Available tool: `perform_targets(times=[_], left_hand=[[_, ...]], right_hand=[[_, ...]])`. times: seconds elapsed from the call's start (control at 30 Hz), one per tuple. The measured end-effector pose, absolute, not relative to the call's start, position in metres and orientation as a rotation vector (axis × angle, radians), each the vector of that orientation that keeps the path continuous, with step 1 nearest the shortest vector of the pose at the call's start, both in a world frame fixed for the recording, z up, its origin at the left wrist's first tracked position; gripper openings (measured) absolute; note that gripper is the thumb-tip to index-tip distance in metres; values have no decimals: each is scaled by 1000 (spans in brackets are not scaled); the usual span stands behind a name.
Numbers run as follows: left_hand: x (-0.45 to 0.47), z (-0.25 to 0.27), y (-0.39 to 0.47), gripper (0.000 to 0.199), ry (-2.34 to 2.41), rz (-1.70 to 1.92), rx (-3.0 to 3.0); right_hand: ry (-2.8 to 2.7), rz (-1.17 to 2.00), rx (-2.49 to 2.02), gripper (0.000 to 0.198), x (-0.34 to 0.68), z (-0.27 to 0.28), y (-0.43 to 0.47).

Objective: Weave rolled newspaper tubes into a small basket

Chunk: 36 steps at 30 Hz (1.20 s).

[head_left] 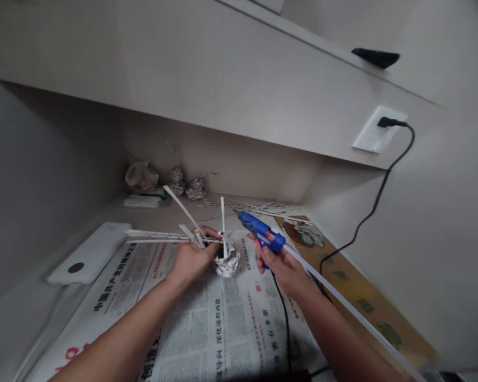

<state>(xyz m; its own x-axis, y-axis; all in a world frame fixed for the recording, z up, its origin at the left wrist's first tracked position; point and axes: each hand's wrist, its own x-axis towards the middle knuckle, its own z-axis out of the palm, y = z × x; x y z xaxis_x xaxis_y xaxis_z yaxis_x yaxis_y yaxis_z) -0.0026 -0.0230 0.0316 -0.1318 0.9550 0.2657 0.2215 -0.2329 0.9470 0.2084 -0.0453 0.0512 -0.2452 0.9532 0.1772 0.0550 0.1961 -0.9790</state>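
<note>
My left hand (pixel 195 257) is closed on a small woven paper basket (pixel 228 264), gripping it at its upper left side. Several rolled paper strips (pixel 183 207) stick out from the basket and past my fingers, some upward and some to the left. My right hand (pixel 281 265) is wrapped round the handle of a blue hot glue gun (pixel 258 229). The gun's nozzle points up and left, a little above and right of the basket, apart from it. A long translucent glue stick (pixel 322 284) runs out of its back toward the lower right.
Newspaper (pixel 199 323) covers the surface. A white power bank-like box (pixel 90 254) lies left. Woven paper pieces (pixel 195 188) and loose paper rolls (pixel 258 206) lie at the back. Right is a cardboard strip (pixel 366 297); a black cord (pixel 376 204) runs to the wall socket (pixel 378 132).
</note>
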Motion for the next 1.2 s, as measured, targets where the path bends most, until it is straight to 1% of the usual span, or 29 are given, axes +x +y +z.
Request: perform_targets(times=[0.1,0.17,0.3,0.47,0.57,0.9,1.2], left_hand=[[-7,32,-20,10,1393,1514,1385],[-10,29,-17,11,1333,1572,1345],[-15,19,-11,15,1174,1627,1306],[-18,16,-8,17,1158,1593,1273],[-18,19,-9,17,1194,1574,1289],[-15,22,-14,15,1166,1597,1323],[-12,23,-14,12,1160,1574,1311]], right_hand=[[-1595,1171,-1027,47,217,49,-45],[-1665,1142,-1027,41,223,47,-44],[-1872,936,-996,26,225,58,-51],[-2049,695,-966,19,221,84,-71],[-2110,618,-999,13,221,89,-77],[-2084,651,-1015,16,224,76,-79],[-2077,605,-1077,17,231,64,-77]])
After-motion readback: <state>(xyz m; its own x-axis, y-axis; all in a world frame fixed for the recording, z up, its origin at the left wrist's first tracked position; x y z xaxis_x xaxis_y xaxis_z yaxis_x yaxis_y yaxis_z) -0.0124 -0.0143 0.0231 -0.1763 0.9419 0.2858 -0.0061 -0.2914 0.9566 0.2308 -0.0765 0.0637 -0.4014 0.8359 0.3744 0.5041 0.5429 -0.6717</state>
